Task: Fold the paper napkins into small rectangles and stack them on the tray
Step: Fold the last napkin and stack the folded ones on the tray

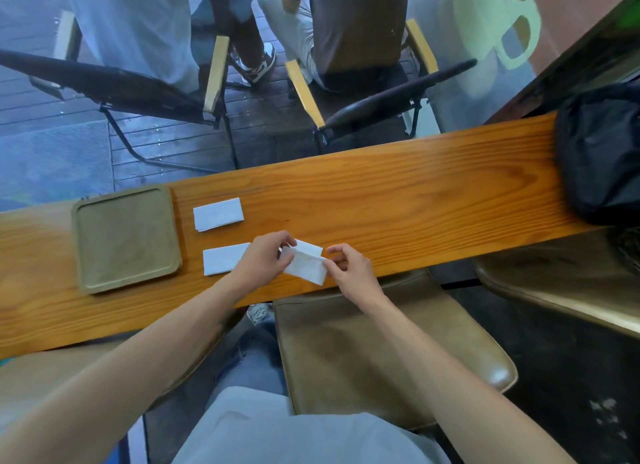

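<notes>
A white paper napkin (306, 263), partly folded, is held just above the wooden counter (398, 200). My left hand (265, 257) pinches its left end and my right hand (349, 267) pinches its right edge. A folded white napkin (218, 214) lies flat on the counter further back. Another folded napkin (221, 259) lies nearer, its right end hidden under my left hand. The square olive tray (85, 255) sits at the left of the counter with nothing on it.
A black bag (599, 151) rests on the counter's right end. Brown padded stools (381, 352) stand below the near edge. Behind a glass pane beyond the counter, people sit on folding chairs (214, 72).
</notes>
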